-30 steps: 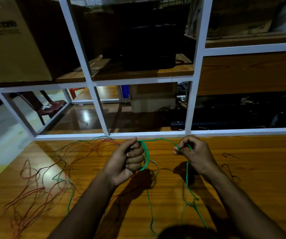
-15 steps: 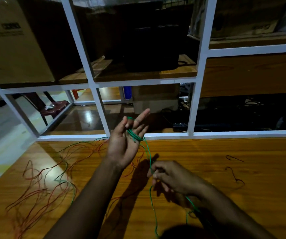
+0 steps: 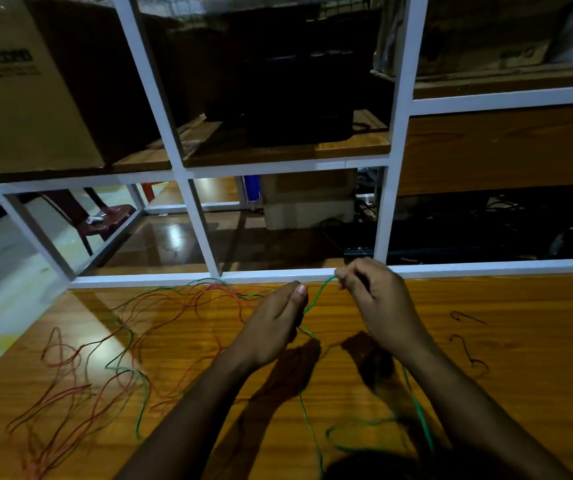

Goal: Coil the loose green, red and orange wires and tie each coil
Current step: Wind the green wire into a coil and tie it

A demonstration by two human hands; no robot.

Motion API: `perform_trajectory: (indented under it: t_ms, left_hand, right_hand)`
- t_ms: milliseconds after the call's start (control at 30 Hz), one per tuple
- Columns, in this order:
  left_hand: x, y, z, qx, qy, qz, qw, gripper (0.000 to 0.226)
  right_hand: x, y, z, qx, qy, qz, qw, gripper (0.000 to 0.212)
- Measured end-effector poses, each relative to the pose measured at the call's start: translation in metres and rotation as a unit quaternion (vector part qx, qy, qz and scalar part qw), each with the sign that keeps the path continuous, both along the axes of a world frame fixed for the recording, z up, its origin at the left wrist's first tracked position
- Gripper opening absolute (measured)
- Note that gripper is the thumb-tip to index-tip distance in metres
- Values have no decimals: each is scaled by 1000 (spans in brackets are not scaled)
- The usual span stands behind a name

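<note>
A thin green wire (image 3: 317, 295) runs taut between my two hands above the wooden table (image 3: 527, 393). My left hand (image 3: 273, 323) shows its back to the camera, thumb up, with its fingers curled round the green wire on the hidden palm side. My right hand (image 3: 378, 299), near the table's far edge, pinches the same wire at its fingertips. Loose green strands trail down from both hands toward the near edge. A tangle of red and orange wires (image 3: 77, 393) lies spread on the table's left part, mixed with another green stretch.
A white metal shelf frame (image 3: 278, 273) borders the table's far edge, with a cardboard box (image 3: 18, 84) and dark gear behind it. Two short dark wire pieces (image 3: 468, 318) lie at the right. The table's left edge drops to the floor.
My left hand came down from its raised, spread pose and closed on the green wire. My right hand rose from low near the table to the far edge, drawing the wire with it.
</note>
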State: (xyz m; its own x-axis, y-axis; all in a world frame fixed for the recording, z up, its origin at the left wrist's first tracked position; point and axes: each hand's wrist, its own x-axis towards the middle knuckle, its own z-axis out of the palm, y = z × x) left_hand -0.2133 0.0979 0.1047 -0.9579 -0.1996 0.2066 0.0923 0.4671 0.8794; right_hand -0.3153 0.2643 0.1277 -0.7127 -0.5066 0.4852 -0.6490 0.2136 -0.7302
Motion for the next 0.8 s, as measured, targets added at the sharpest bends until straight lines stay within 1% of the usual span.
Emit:
perform_trajectory:
  t_ms: [67,133,200,233,300,333,367,400,433,467,533,600,700,733,767,800]
  left_hand:
    - [1,4,9,61,-16,-11,998,40]
    - [1,2,12,56,-27,7,998,45]
    - [2,2,15,62,-37,5,997,49]
    - [3,3,17,83,-45,-10,995,50]
    - [5,8,20,181,-64,-67,979,49]
    - [6,11,21,255,-67,-102,959,46]
    - [7,14,23,334,-68,-137,930,43]
    - [6,16,24,410,-67,-170,894,41]
    - [6,17,27,468,-58,-190,861,40]
    - [6,18,29,506,-38,-194,840,40]
    - [5,15,35,549,14,-182,815,41]
    - [4,13,43,582,54,-180,791,39]
    - [-2,9,46,618,83,-174,762,40]
    - [-6,6,44,615,88,-167,765,42]
    - [-8,5,42,593,91,-151,785,46]
    - [-10,3,40,554,91,-119,819,50]
  right_hand:
    - [-5,-1,1,-14,5,-19,1000,25]
    - [-6,-2,4,-28,24,-4,999,28]
    - [-5,-3,8,-34,46,20,998,29]
    - [-6,-3,8,-37,51,20,998,28]
    - [-12,-3,6,-47,46,-3,998,28]
    - [-15,-4,5,-50,39,-15,998,30]
    - [-18,-4,2,-47,29,-23,998,31]
    - [-20,-5,-2,-40,16,-25,999,32]
    - [-21,-6,-6,-28,1,-20,999,31]
    - [-20,-8,-12,-16,-14,-9,1000,30]
    - [-14,-11,-25,16,-52,15,998,28]
    - [-2,-13,-38,51,-96,41,993,31]
    - [23,-14,-47,89,-132,110,981,34]
    - [30,-14,-46,101,-139,138,975,34]
    - [35,-13,-44,113,-148,166,968,32]
    - [39,-12,-41,129,-154,188,961,28]
